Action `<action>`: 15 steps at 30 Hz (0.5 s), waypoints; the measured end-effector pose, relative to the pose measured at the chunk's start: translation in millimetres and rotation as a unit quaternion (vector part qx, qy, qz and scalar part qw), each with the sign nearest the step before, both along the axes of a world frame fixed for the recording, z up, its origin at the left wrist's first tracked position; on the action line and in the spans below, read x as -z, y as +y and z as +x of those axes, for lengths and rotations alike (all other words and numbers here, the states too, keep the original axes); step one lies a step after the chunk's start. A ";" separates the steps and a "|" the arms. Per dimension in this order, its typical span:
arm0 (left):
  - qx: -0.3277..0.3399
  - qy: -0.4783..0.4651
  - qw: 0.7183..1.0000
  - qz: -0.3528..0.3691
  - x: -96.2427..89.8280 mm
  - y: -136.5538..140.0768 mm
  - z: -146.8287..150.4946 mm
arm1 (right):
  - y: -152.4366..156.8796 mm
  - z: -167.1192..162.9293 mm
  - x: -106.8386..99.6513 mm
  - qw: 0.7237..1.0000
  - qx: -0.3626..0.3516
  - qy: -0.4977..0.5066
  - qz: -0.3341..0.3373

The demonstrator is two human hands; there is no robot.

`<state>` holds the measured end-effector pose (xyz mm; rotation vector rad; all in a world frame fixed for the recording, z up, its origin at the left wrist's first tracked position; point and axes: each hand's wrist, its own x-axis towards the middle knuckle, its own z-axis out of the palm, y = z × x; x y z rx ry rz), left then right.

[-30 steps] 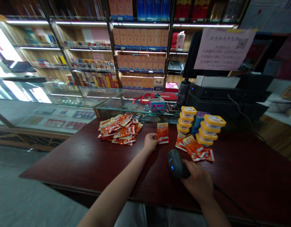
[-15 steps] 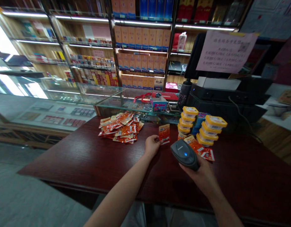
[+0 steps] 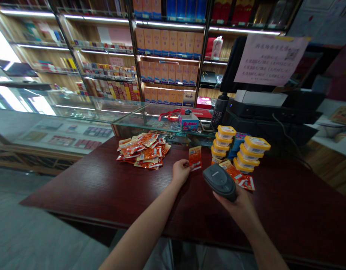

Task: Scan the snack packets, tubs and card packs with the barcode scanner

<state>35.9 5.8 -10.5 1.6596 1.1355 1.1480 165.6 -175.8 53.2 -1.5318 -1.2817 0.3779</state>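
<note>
2 stacks of yellow-lidded tubs (image 3: 240, 150) stand at the far side of the dark red tabletop (image 3: 91, 187), the left stack (image 3: 223, 141) slightly behind the right stack (image 3: 253, 153); their contents cannot be made out through the lids. A blue package (image 3: 237, 144) sits between and behind the stacks. Further back, a small pink and blue box (image 3: 188, 122) rests on the glass counter (image 3: 150, 120), with a red lanyard (image 3: 168, 114) beside it.

The left hand (image 3: 180, 172) pinches 1 orange snack packet (image 3: 195, 158) by its lower edge, holding it upright just above the tabletop. The right hand (image 3: 238, 204) is wrapped around the handle of a grey barcode scanner (image 3: 220, 182), whose head tilts toward that packet. The 2 hands are apart, the packet just left of the scanner. Behind the scanner, a few more orange packets (image 3: 237, 176) lie flat at the foot of the tubs. A larger heap of orange packets (image 3: 143, 150) lies well to the left.

A black till unit (image 3: 274, 108) with a pink paper notice (image 3: 270, 58) stands to the right, a dark bottle (image 3: 219, 108) beside it. Lit shelves (image 3: 167, 48) of boxed goods line the back wall, and a glass display case (image 3: 63, 127) runs along the left.
</note>
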 end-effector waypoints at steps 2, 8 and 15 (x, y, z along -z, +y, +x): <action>0.002 -0.006 1.000 -0.012 0.6 0.5 0.7 | 0.0 -0.6 -0.4 1.000 0.007 -0.006 0.003; -0.001 -0.014 1.000 -0.013 3.3 1.2 1.1 | -3.8 11.5 14.3 0.978 0.054 -0.198 -0.037; -0.027 -0.038 0.999 -0.002 6.1 1.3 -1.2 | -6.0 19.4 49.7 0.926 0.063 -0.373 0.011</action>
